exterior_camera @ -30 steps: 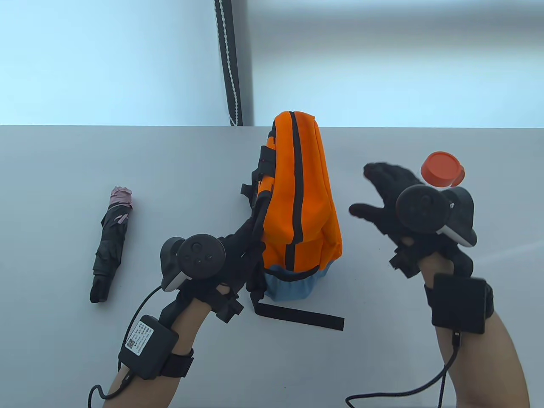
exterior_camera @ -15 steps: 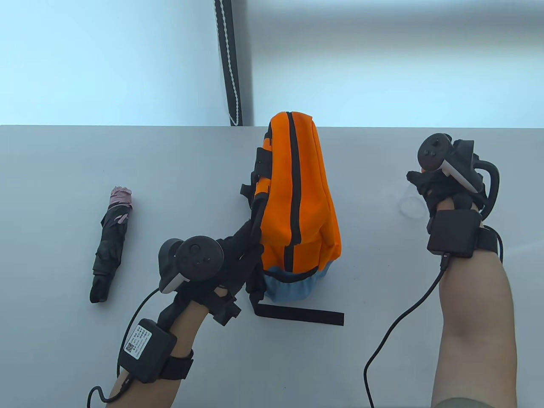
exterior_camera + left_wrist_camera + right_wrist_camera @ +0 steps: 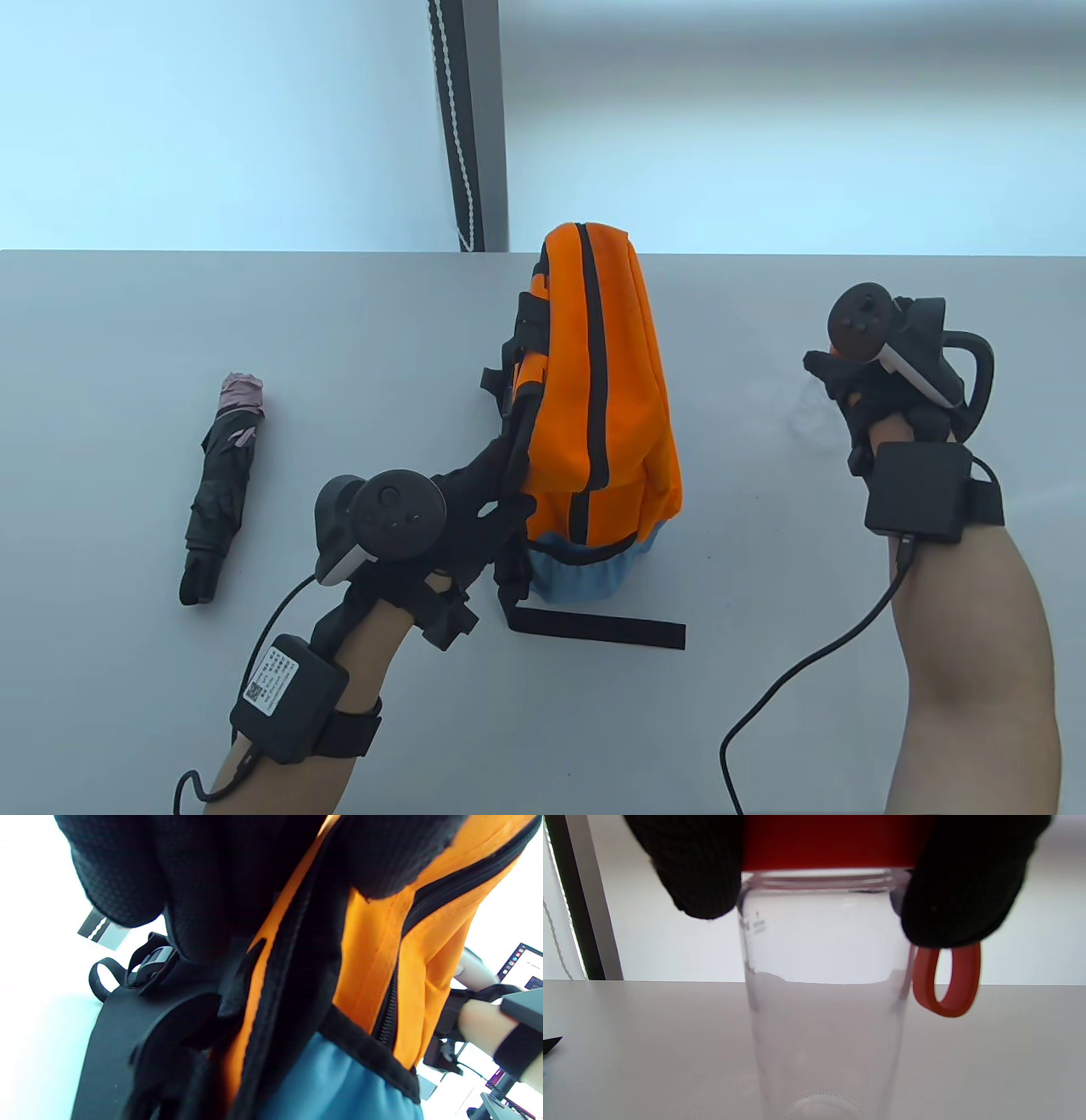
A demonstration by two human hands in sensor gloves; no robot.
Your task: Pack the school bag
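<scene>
Grey table [image 3: 127, 356] under a pale wall carries an orange bag [image 3: 602, 399] standing upright at centre. Left hand [image 3: 475, 501] grips its black strap [image 3: 519, 424] on the left side; the fingers are mostly hidden behind the bag. Right hand [image 3: 857, 382], far right, holds a clear bottle [image 3: 823, 993] by its red lid [image 3: 831, 840]; from above the bottle barely shows. An umbrella [image 3: 222, 488] lies far left.

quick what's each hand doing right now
left hand: grips the orange bag at its side
right hand: holds the clear bottle by its red cap
</scene>
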